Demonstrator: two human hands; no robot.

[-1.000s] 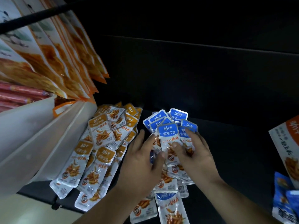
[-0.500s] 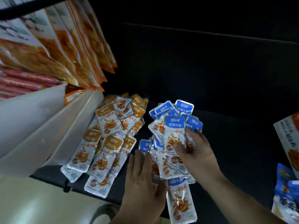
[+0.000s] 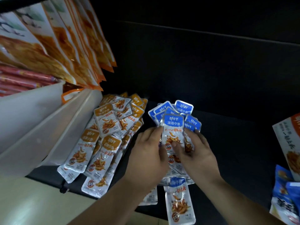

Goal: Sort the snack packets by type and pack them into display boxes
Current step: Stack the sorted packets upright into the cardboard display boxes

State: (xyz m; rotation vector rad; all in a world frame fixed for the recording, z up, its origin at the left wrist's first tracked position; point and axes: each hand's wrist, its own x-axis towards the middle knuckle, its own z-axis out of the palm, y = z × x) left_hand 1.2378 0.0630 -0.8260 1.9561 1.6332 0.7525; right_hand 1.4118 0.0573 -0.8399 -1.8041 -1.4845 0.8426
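Gripping the fanned stack of blue-topped snack packets (image 3: 173,125) from both sides, the left hand (image 3: 146,156) and right hand (image 3: 198,153) held it over the black shelf (image 3: 235,143), beside the orange-topped packets (image 3: 105,135).

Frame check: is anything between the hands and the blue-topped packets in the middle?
Nothing visible. The left hand and right hand hold the blue-topped packets from either side, with the right thumb pressing on the front one. The orange-topped packets lie off to the left, not in between.
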